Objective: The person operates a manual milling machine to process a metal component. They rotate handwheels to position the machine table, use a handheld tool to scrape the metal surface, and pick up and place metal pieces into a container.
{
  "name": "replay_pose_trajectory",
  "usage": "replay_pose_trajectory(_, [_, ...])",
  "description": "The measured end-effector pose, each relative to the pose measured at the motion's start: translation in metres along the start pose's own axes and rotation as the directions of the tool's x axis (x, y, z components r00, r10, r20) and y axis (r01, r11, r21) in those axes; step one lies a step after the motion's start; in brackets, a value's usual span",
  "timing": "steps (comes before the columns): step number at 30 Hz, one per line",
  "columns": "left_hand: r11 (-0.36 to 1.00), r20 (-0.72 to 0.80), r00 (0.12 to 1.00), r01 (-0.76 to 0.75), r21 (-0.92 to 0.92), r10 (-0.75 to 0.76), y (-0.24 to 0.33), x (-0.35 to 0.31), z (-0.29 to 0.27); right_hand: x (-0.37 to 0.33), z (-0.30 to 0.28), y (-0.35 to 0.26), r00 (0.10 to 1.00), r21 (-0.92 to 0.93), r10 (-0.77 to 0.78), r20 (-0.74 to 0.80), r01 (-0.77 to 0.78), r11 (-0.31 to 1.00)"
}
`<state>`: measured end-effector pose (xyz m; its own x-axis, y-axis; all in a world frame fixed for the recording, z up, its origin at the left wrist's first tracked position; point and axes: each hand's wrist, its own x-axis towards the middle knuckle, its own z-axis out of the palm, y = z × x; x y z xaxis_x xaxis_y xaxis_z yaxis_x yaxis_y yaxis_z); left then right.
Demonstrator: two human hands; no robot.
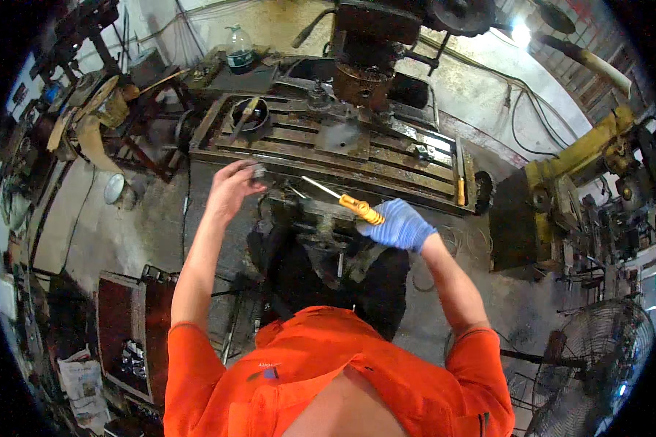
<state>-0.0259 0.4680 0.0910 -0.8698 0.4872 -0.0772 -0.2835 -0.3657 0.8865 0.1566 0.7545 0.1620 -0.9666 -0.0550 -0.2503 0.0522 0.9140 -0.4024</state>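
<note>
- In the bare left hand [229, 191], a small grey piece [259, 171] was held at the partly curled fingertips, just off the near edge of the slotted metal table [393, 156]; its exact shape was blurred
- By the gloved right hand [399, 224], closed around the yellow handle, a tool [357, 207] was gripped, its thin metal shaft pointed up and left toward the left hand
- Both hands were held in front of the table, well apart from each other, with the shaft between them
- On the table's left part, a round dark pan [267, 116] was placed, with a brush [251, 109] laid across it
- Near the table's right end, a second yellow-handled tool [461, 191] was laid, with a small block [423, 153] to its left
- Behind the table, a clear bottle [238, 51] was seen at the left
</note>
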Motion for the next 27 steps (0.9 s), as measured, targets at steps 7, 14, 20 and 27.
replay_pose_trajectory(7, [0.911,0.223,0.974,-0.061,0.407,-0.034,-0.042,0.07,0.087,-0.017,0.0,0.021,0.976,-0.141,0.204,-0.075,-0.212,0.967])
replay_pose_trajectory(14, [0.185,0.514,0.828,-0.554,0.811,0.226,-0.045,0.146,0.138,0.017,-0.003,0.098,0.887,0.482,0.1,-0.451,0.147,0.864])
replay_pose_trajectory(20, [0.008,0.507,0.844,-0.516,0.856,0.174,-0.061,0.179,0.132,0.043,0.014,0.098,0.937,0.579,0.316,-0.147,-0.177,0.796])
replay_pose_trajectory(27, [-0.223,0.534,0.783,-0.485,0.845,0.319,-0.068,0.171,0.132,0.051,0.076,0.128,0.82,0.324,0.499,-0.281,-0.408,0.853])
